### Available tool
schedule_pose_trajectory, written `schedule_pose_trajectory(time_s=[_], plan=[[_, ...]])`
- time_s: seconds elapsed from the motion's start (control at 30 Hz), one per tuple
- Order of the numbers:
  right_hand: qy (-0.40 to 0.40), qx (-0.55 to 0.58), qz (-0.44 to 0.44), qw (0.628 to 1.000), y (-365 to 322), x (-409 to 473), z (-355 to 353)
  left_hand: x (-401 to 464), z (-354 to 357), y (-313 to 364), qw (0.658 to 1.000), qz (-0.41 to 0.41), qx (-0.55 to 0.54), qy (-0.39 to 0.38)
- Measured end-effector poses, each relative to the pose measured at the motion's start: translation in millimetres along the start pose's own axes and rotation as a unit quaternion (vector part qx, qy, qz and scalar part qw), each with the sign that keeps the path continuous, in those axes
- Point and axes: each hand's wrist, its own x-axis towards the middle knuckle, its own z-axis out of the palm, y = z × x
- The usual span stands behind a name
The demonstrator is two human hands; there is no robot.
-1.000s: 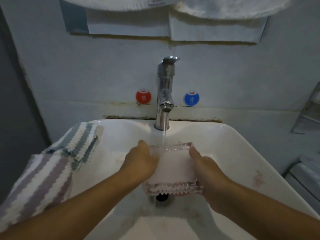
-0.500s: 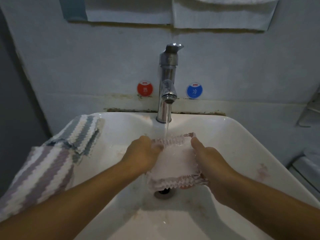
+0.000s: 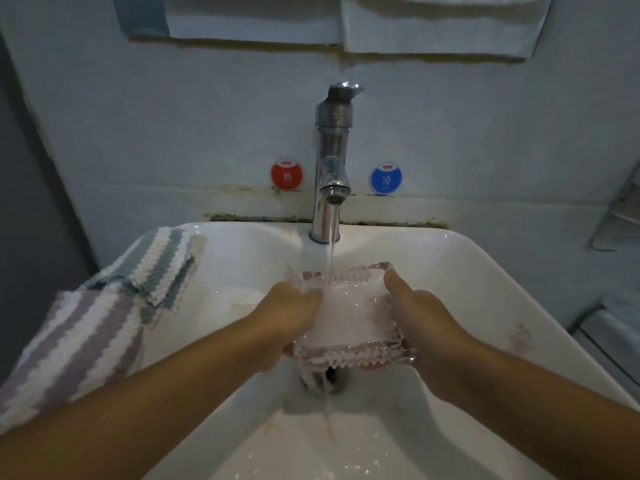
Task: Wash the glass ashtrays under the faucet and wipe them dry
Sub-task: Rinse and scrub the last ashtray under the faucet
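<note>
I see both hands, left (image 3: 294, 313) and right (image 3: 420, 313), gripping the glass ashtray (image 3: 349, 317) under the running faucet (image 3: 332, 157); striped cloth (image 3: 104, 306) drapes the sink's (image 3: 485, 271) left rim.

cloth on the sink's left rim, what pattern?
Striped cloth: white bands alternating with grey-blue and purplish ones, in the head view.

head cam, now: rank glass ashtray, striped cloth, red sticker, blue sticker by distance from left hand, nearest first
From the left hand:
1. Glass ashtray: gripped by that hand, under the stream.
2. Striped cloth: draped over the sink's left rim.
3. Red sticker: on the wall, left of the faucet.
4. Blue sticker: on the wall, right of the faucet.
</note>
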Motion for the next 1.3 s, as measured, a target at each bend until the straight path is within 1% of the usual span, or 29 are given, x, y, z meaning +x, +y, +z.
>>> schedule_pose_trajectory(time_s=[0.07, 0.13, 0.2, 0.3, 0.43, 0.53, 0.63, 0.7, 0.87, 0.97, 1.3], plan=[[-0.004, -0.003, -0.005, 1.0, -1, 2, -1, 2, -1, 0, 0.999, 0.02, 0.032, -0.004], [-0.005, -0.001, -0.008, 1.0, -2, 2, -1, 3, -1, 1, 0.999, 0.035, 0.027, -0.018], [0.001, 0.001, -0.018, 1.0, -3, 0, -2, 1, 0, 2, 0.999, 0.027, -0.014, -0.028], [0.006, 0.011, -0.021, 1.0, -4, 0, -2, -1, 3, 1, 0.994, 0.004, -0.107, -0.038], [0.011, 0.045, -0.024, 0.999, -4, 1, -1, -4, 6, -1, 0.987, -0.023, -0.149, -0.051], [0.003, 0.046, -0.026, 0.999, -3, 1, -1, -6, 5, 1, 0.988, -0.047, -0.128, -0.066], [0.006, 0.047, -0.023, 0.999, -3, -1, -2, -4, 4, 1, 0.991, -0.034, -0.101, -0.081], [0.01, 0.045, -0.028, 0.999, -4, -2, -2, -4, 4, 2, 0.989, -0.026, -0.114, -0.085], [0.041, 0.049, -0.043, 0.997, -6, -1, -4, -6, 4, 2, 0.976, -0.072, -0.172, -0.116], [0.037, 0.053, -0.049, 0.997, -5, 0, -3, -3, 6, 0, 0.971, -0.078, -0.192, -0.115], [0.029, 0.044, -0.067, 0.996, -3, 0, 0, -9, 1, 8, 0.964, -0.093, -0.209, -0.139]])
